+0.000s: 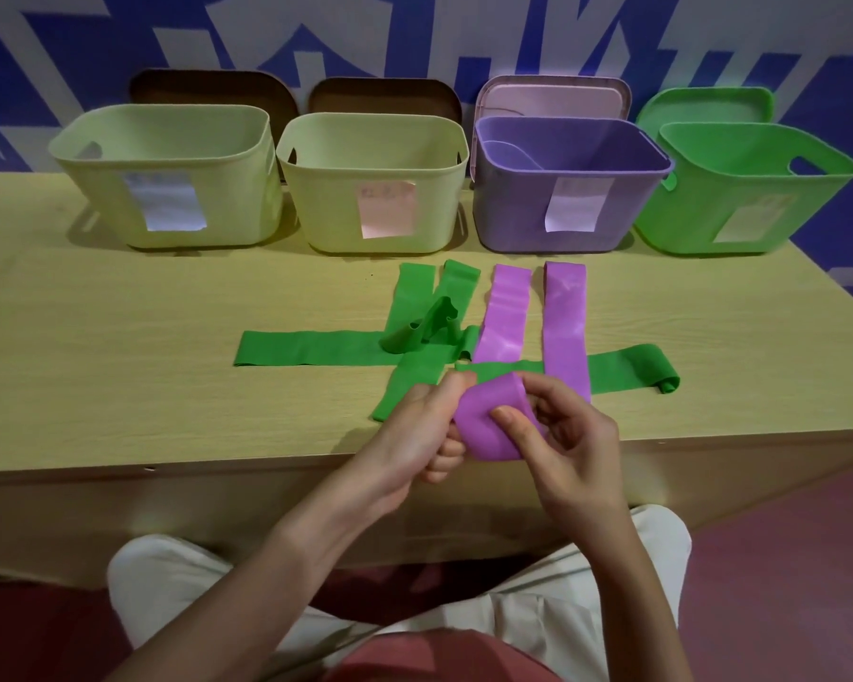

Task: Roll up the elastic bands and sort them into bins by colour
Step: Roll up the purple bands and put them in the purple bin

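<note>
While bin labels (575, 207) stay illegible, left hand (417, 438) and right hand (570, 443) fingers pinch a purple band (488, 425), hiding its roll, over the wooden worktop (119, 361).

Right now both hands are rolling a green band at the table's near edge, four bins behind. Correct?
Not quite. The head view shows the left hand and right hand rolling a purple band, not a green one. It is at the table near edge, four bins behind.

Staged sorting station: labelled bins (168, 174) before a patterned wall (414, 36).
</note>
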A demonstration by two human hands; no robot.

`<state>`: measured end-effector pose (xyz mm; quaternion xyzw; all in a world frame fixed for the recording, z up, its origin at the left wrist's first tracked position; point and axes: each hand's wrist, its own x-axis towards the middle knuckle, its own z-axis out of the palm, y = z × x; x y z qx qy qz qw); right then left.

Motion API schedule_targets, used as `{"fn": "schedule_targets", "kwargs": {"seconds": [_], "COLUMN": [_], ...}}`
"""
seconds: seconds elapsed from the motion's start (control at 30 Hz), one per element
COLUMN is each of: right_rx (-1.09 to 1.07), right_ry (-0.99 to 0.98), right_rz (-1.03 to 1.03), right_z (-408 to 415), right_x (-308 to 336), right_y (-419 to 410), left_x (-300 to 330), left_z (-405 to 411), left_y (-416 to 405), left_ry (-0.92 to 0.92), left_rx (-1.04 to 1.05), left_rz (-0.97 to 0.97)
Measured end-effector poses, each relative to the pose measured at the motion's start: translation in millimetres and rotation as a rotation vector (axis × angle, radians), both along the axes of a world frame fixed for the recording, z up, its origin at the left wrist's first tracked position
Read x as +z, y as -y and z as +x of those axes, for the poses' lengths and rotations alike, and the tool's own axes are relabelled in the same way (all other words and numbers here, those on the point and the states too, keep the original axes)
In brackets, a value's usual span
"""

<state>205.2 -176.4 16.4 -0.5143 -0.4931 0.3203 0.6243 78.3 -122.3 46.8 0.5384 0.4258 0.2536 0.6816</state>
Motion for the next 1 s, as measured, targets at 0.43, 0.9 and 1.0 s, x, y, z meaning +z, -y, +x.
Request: {"fn": "schedule_targets", "kwargs": {"seconds": [0.43, 0.9, 1.0], "right_rx": [-0.002, 0.008, 0.051], "right_ry": [-0.105, -0.031, -0.011], "right_rz": [-0.094, -0.078, -0.031], "right_z": [-5.3, 1.3, 4.7], "right_x": [-4.3, 4.2, 9.5], "right_y": [-7.2, -10.7, -9.3], "left_x": [-33.1, -22.5, -10.7], "left_z": [-0.9, 6.5, 8.9], "left_y": [-6.4, -15.9, -12.7], "left_ry": [-0.326, -0.113, 0.004], "left_rx": [0.16, 0.29, 0.251], "left_rz": [0.948, 0.482, 0.239]}}
